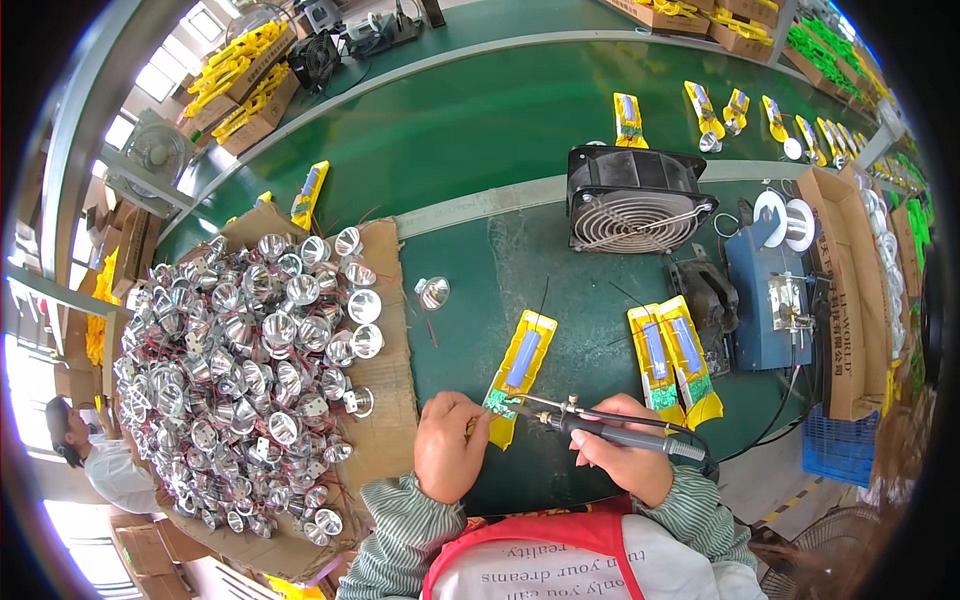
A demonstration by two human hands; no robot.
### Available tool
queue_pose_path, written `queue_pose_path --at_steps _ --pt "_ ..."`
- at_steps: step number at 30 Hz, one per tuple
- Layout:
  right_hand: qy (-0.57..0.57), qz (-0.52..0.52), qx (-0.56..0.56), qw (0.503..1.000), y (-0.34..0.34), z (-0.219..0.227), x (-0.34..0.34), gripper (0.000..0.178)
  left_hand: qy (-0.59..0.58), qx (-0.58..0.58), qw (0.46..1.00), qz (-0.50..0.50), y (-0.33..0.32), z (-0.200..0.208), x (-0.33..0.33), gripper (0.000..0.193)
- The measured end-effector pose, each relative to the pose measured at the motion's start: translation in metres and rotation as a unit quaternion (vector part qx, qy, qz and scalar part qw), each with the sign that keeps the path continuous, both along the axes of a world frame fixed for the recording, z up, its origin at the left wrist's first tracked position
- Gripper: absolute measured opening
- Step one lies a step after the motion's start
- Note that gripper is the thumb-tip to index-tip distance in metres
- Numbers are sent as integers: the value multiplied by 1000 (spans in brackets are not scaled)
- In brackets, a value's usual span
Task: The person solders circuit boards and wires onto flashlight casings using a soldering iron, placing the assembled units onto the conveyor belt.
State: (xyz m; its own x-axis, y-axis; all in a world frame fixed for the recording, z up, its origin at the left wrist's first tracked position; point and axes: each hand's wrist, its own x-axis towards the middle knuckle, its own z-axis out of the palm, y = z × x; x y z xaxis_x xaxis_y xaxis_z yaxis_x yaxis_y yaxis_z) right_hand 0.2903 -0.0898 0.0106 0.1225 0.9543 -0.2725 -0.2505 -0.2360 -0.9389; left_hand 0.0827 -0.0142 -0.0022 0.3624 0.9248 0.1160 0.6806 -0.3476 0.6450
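A yellow plastic housing [502, 432] lies on the green bench in front of me, holding a blue cylindrical battery [522, 358] and a small green circuit board [497, 403]. My left hand [448, 445] is closed at the board's left edge, and what its fingertips pinch is hidden. In my right hand [630, 455] is a soldering iron [640, 438] with a metal wire-feed guide, its tip pointing left at the board. Two more yellow housings [690, 390] with batteries and boards lie side by side to the right.
A heap of silver reflector cups [250, 350] covers cardboard [385, 400] at left, with one loose cup [433, 292] beside it. A black fan [635, 205] and a blue solder-wire feeder [765, 300] stand at the back right. Beyond, more housings [628, 120] sit on a green belt [450, 125].
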Motion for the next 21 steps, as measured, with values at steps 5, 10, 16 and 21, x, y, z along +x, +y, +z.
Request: queue_pose_path --at_steps 5,10,16,21 --pt "-8 3 -8 1000 4 -1 -2 14 13 23 1000 -9 0 -3 2 6" --pt "-15 10 -7 1000 7 -2 -3 14 15 -2 1000 3 0 -2 3 6" --pt "-25 18 -7 1000 9 -4 -3 14 19 23 1000 -7 1 -1 4 6" --pt "-38 1 16 999 4 -3 -1 15 30 30 999 -17 2 0 5 6"
